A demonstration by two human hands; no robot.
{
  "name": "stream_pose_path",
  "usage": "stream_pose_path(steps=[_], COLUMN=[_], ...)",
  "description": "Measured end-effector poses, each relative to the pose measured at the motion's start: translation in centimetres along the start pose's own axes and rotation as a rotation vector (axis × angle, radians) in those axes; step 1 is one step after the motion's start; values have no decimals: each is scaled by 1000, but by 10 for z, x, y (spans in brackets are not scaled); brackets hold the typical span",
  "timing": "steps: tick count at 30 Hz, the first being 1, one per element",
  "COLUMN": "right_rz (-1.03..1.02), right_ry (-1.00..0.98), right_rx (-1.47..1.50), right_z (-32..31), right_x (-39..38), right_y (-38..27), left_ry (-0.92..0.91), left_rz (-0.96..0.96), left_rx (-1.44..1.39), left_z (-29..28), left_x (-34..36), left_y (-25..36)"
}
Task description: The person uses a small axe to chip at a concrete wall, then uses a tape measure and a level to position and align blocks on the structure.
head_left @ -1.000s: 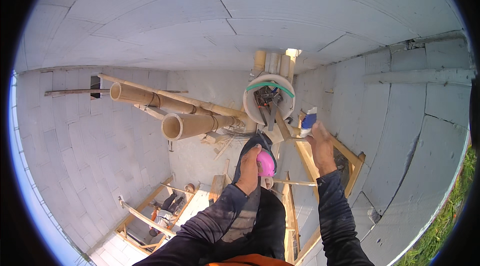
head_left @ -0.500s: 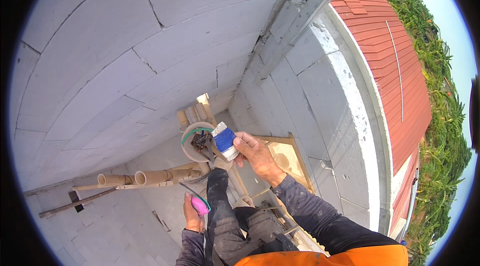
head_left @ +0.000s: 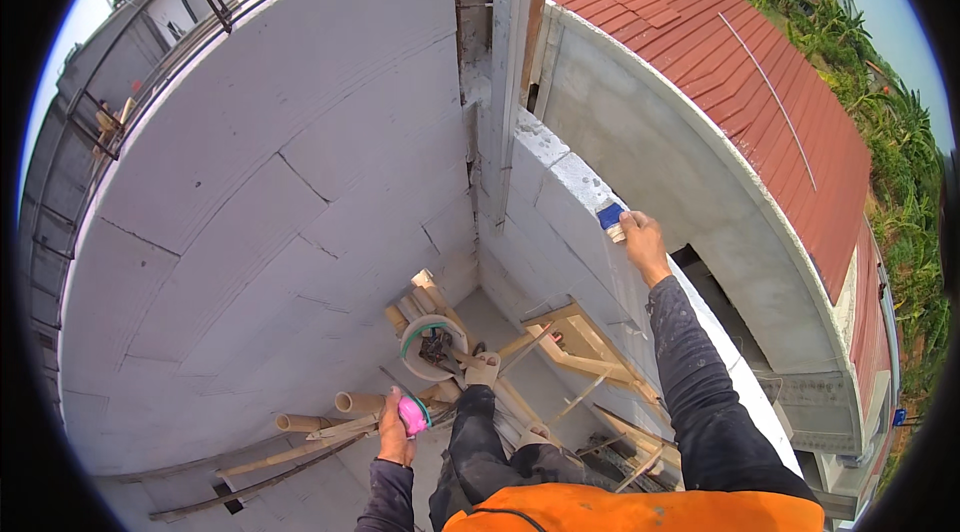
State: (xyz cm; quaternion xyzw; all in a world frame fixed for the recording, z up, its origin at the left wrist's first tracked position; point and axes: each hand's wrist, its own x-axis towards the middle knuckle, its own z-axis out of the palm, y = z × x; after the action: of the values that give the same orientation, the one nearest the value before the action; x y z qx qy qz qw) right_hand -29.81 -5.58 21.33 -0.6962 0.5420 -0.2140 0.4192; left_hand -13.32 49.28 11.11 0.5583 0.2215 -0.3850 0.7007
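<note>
The right hand (head_left: 643, 244) is up high, a bit right of the middle of the picture. Its fingers are closed around a blue tool (head_left: 611, 218) with a pale handle. The blue end rests on the top edge of the grey block wall (head_left: 560, 194). The arm has a dark sleeve with light spots on it.

The left hand (head_left: 394, 434) is low down, near the bottom middle of the picture. It is wrapped around a small pink thing (head_left: 412, 416). I cannot tell what the pink thing is.

Just above the left hand, far below, sits a white bucket (head_left: 432, 347) with a green rim. Dark stuff lies inside it. Round tan poles (head_left: 330, 410) lie next to the bucket, to its left. A wooden frame (head_left: 585, 342) stands to the right of the bucket, close to the wall.

A big grey wall (head_left: 260, 232) fills the left side of the picture. A red roof (head_left: 720, 52) is in the upper right. Green plants (head_left: 900, 162) grow along the right edge. An orange top (head_left: 620, 510) shows at the bottom.
</note>
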Motion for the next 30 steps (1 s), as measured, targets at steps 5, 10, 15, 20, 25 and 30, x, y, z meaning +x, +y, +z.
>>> stream_pose_path(steps=[5,10,15,20,25,30], right_rz=[-63,-125,-147,-177,-157,-494], right_ry=[175,237,281,259,330,654], right_rx=[-245,-414,-390,-417,-372,-294], right_z=[7,-2,-9,-1,-4,-4], right_x=[-5,-9,-5,-27,-25,-74], right_y=[-15,-14,-3,-26,-26,-79], left_ry=[-20,-51,-47,-11,-163,-224], left_rz=[1,-26,-37,-55,-34,-88], left_rx=[98,158,205,246,234,270], left_z=[22,39,41,51,64,119], left_x=[-9,-12,-1,-1,18,-19], left_y=[39,53,53,69,84,124])
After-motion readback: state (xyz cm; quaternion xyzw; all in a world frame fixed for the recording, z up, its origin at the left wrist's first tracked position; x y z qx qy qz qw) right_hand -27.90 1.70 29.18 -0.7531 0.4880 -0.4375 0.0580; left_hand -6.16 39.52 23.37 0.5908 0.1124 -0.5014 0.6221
